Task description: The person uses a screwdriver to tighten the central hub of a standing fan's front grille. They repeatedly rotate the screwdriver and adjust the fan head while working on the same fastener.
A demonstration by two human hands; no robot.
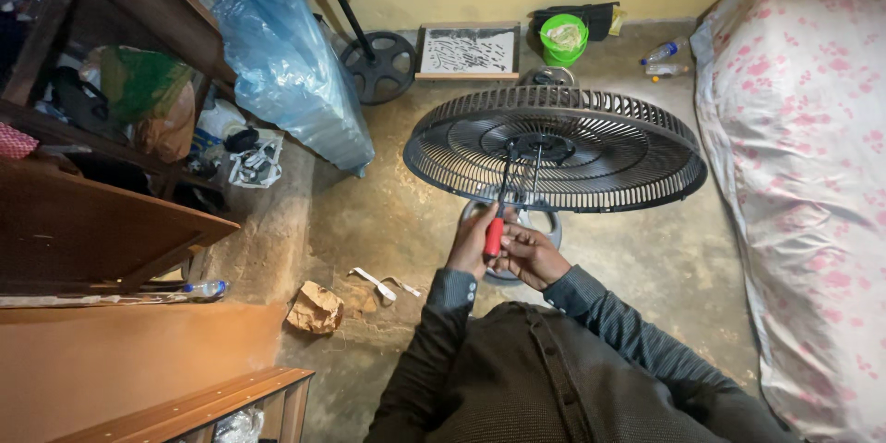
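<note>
A black round fan guard [591, 143] lies tilted face-up on top of a standing fan, in the middle of the view. A screwdriver with a red handle [495, 236] points up through the grille toward the hub [543, 145]. My left hand [472, 242] is wrapped around the red handle. My right hand [533, 255] sits close beside it, fingers touching the handle's lower end. Under the guard, the fan's round grey base [552, 221] shows partly behind my hands.
A bed with a pink-flowered sheet [812, 157] fills the right side. A second fan's base and pole [377, 65], a blue plastic-wrapped bundle [286, 69], a green bucket [563, 37] and bottles [666, 60] stand by the wall. Wooden furniture [101, 231] crowds the left; crumpled paper [316, 308] lies on the floor.
</note>
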